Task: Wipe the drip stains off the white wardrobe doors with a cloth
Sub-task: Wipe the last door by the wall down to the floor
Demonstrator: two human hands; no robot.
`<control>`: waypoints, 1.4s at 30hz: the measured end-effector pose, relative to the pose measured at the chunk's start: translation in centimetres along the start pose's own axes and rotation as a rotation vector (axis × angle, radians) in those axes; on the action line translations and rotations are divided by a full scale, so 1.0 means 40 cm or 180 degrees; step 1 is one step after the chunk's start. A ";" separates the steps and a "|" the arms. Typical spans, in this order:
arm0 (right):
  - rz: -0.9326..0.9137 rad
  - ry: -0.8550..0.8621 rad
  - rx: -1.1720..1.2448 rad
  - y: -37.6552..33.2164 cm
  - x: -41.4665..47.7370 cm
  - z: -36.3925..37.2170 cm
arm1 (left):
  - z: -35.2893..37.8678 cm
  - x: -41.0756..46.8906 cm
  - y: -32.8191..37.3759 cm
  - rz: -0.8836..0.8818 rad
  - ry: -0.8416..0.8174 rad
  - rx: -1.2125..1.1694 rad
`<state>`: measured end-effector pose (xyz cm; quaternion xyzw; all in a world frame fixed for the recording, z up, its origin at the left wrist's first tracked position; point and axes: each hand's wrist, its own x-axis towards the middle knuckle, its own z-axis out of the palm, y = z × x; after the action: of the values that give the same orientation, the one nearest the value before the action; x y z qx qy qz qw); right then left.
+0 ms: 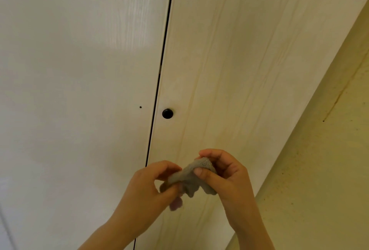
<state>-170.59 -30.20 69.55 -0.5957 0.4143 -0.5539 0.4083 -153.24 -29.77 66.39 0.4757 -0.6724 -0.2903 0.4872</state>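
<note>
The left door [79, 90] and right door [229, 60] offer broad flat faces to pass over. A black knob [167, 113] juts from the right door near its left edge; the side wall [329, 159] hems the right.

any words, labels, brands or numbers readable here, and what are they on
None: no text can be read in this view.
The white wardrobe doors show only wood grain and faint streaks; the black knob is plain; the grey cloth, pinched by the left hand and right hand, shows no label; the wall has only specks.
</note>
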 end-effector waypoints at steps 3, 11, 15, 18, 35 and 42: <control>0.0180 -0.0275 0.0075 -0.009 0.001 -0.020 | -0.018 0.001 -0.022 0.0094 0.0113 0.0093; -0.1191 0.0964 -0.1851 0.070 0.000 -0.014 | -0.026 0.014 -0.047 0.0929 0.0119 0.0585; -0.1163 0.1379 -0.1467 0.115 -0.001 0.007 | -0.005 0.009 -0.037 0.1385 -0.0084 0.0726; -0.0625 0.1256 -0.0596 0.117 -0.018 0.014 | -0.001 0.002 -0.045 0.1523 -0.0279 0.0895; 0.0420 0.0137 0.1697 0.055 -0.016 -0.009 | 0.004 0.086 -0.026 0.0797 -0.0363 -0.0052; 0.0345 0.0030 0.1853 0.089 -0.030 0.019 | 0.019 0.103 -0.020 0.0803 0.0075 -0.0125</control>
<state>-170.01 -30.17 65.76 -0.4280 0.2711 -0.6296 0.5891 -153.97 -33.91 67.00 0.3811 -0.7153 -0.2343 0.5369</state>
